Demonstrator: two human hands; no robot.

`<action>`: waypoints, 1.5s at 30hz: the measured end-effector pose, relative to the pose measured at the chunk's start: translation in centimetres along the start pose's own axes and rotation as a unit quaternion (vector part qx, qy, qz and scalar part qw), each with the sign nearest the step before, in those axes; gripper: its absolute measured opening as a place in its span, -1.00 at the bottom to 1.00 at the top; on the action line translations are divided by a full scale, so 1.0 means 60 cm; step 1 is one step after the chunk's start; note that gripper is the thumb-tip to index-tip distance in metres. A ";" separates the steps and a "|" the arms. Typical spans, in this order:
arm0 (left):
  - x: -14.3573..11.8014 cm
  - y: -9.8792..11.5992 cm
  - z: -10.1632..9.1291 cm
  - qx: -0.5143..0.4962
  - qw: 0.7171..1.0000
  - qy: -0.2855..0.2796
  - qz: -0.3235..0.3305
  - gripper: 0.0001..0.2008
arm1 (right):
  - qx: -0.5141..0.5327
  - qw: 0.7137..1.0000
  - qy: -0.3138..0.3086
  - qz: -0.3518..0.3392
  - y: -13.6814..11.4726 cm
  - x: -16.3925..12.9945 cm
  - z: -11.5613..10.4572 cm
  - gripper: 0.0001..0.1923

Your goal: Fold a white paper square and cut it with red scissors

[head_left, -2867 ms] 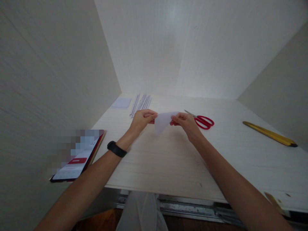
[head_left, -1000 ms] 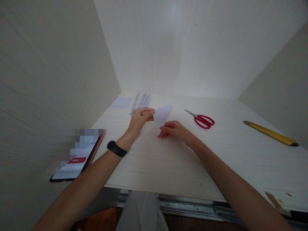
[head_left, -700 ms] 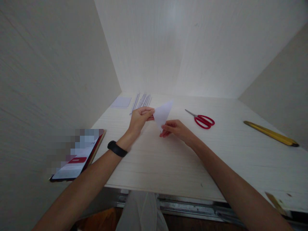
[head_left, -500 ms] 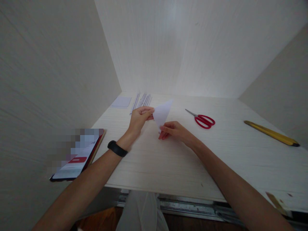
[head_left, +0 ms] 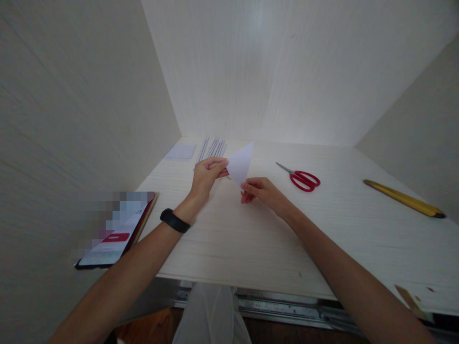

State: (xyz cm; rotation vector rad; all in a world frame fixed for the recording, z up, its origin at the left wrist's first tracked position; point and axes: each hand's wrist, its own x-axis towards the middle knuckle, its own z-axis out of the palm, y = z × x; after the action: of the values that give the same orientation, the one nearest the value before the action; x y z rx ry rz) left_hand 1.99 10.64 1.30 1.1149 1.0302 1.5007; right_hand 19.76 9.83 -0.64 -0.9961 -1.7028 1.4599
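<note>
Held above the white tabletop is a folded piece of white paper [head_left: 241,163], roughly triangular, with one point directed up and away from me. My left hand [head_left: 208,176] pinches its left corner between thumb and fingers. At the paper's lower corner, the thumb and forefinger of my right hand [head_left: 261,191] are closed on it, the other fingers curled below. Just behind my left hand lie several thin white paper strips or folded pieces [head_left: 216,148]. To the right of my right hand rest scissors with red handles [head_left: 304,180], blades toward the back left.
A flat stack of white paper squares [head_left: 181,151] sits at the back left. Along the left wall leans a tablet or similar screen [head_left: 107,251], partly blurred. A yellow cutter knife [head_left: 405,198] lies far right. White panels enclose the tabletop [head_left: 229,243] on three sides.
The paper has tilted, its upper point moving slightly left. My right hand has shifted a little up and to the right; my left hand has moved slightly left.
</note>
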 end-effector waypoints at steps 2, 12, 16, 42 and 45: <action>0.002 -0.001 -0.001 -0.008 1.000 0.008 0.000 -0.76 | 0.007 1.000 -0.009 0.015 0.002 0.000 0.003 -0.57; 0.002 0.001 0.001 -0.042 0.999 0.014 -0.001 -0.77 | -0.032 0.999 -0.013 -0.014 -0.002 -0.002 -0.004 -0.70; 0.002 0.002 0.001 -0.032 0.999 0.012 0.001 -0.77 | -0.065 0.998 -0.009 -0.017 -0.005 -0.003 -0.006 -0.68; -0.007 0.009 0.006 -0.026 0.983 -0.162 -0.083 -0.71 | 0.014 0.991 0.116 -0.071 -0.016 -0.006 -0.028 -0.71; -0.005 0.008 0.006 -0.005 0.988 -0.121 -0.093 -0.73 | -0.008 0.990 0.123 -0.069 -0.015 -0.004 -0.026 -0.70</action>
State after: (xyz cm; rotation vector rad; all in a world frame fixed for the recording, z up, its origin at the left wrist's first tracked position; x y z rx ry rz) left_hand 2.28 10.29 1.80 1.1292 0.9291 1.1909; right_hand 21.10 10.31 0.46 -1.0018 -1.5723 1.1844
